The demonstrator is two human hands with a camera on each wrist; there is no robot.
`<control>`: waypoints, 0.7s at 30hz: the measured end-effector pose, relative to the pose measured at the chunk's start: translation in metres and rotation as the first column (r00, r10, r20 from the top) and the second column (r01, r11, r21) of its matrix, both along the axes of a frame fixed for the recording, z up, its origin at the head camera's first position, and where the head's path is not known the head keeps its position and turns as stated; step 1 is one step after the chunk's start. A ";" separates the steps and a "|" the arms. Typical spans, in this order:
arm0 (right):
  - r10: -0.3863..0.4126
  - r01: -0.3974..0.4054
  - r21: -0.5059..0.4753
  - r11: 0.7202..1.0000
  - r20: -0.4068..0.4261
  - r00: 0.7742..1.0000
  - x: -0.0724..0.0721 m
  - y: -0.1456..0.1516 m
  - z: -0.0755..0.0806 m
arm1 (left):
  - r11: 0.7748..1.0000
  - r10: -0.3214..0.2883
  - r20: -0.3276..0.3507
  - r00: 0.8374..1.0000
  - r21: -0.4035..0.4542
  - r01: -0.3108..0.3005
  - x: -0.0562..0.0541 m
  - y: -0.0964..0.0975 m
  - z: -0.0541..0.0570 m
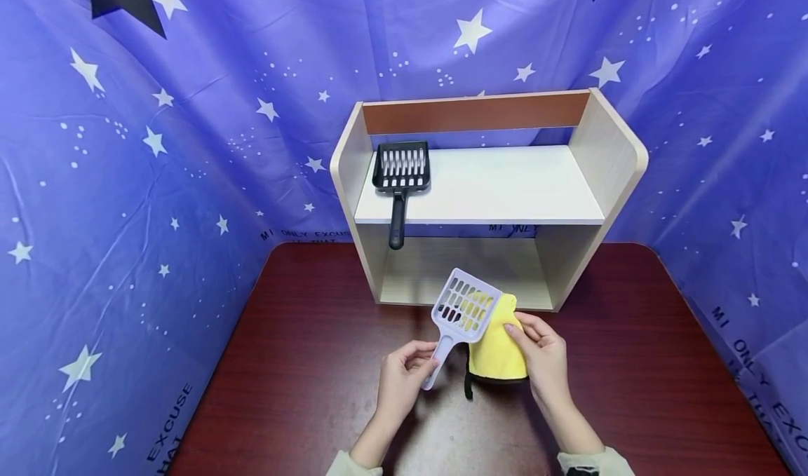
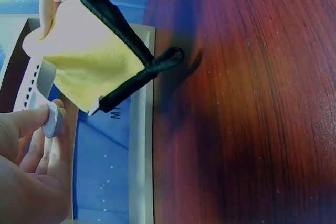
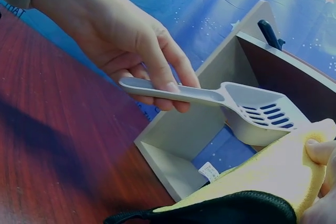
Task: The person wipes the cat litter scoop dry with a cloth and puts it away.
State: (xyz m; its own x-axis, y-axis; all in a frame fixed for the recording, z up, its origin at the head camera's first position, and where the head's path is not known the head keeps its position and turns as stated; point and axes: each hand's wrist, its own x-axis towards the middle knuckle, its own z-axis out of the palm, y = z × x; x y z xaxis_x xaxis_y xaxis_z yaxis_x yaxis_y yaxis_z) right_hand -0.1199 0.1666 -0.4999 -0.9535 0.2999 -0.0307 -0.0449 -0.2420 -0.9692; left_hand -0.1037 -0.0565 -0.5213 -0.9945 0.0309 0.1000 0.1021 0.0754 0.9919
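Note:
My left hand [image 1: 404,379] pinches the handle of a light grey slotted litter scoop [image 1: 466,306], its head tilted up and to the right. In my right hand [image 1: 544,353] is a yellow cloth [image 1: 499,346] with black edging and a small black loop. The cloth lies against the right side of the scoop's head and shows yellow through some slots. In the right wrist view the scoop's handle [image 3: 173,94] sits between the left thumb and fingers. A white label [image 3: 209,171] sticks out from the cloth's edge.
A two-tier wooden shelf unit [image 1: 615,160] stands at the back of the dark red table [image 1: 303,364]. On its white upper board lies a black slotted scoop [image 1: 399,174], handle jutting over the front edge. Blue star-patterned curtains [image 1: 208,146] surround the table.

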 end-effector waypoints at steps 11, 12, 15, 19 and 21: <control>-0.031 0.031 -0.036 0.999 -0.012 0.999 -0.005 0.007 0.004 | 0.999 -0.025 0.012 1.000 -0.031 0.025 0.001 -0.002 0.000; -0.033 0.033 -0.037 0.999 -0.010 0.999 -0.006 0.007 0.004 | 0.999 -0.027 0.010 1.000 -0.030 0.028 0.001 -0.002 0.000; -0.031 0.031 -0.038 0.999 -0.002 1.000 -0.007 0.008 0.004 | 0.999 -0.028 0.000 1.000 -0.027 0.028 0.001 -0.003 -0.001; -0.016 0.017 -0.028 0.999 0.010 1.000 -0.005 0.008 0.002 | 1.000 -0.015 -0.012 1.000 -0.017 0.015 -0.001 -0.004 -0.002; -0.006 0.006 -0.016 1.000 0.014 1.000 -0.004 0.008 0.001 | 1.000 -0.002 -0.016 1.000 -0.016 0.002 -0.002 -0.005 -0.001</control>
State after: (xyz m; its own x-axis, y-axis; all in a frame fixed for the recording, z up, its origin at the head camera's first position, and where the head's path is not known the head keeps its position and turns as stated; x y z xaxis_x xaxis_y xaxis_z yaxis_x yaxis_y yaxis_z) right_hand -0.1236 0.1748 -0.4985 -0.9511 0.3049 -0.0494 -0.0325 -0.2577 -0.9657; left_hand -0.1056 -0.0617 -0.5220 -0.9927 0.0345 0.1158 0.1185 0.0910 0.9888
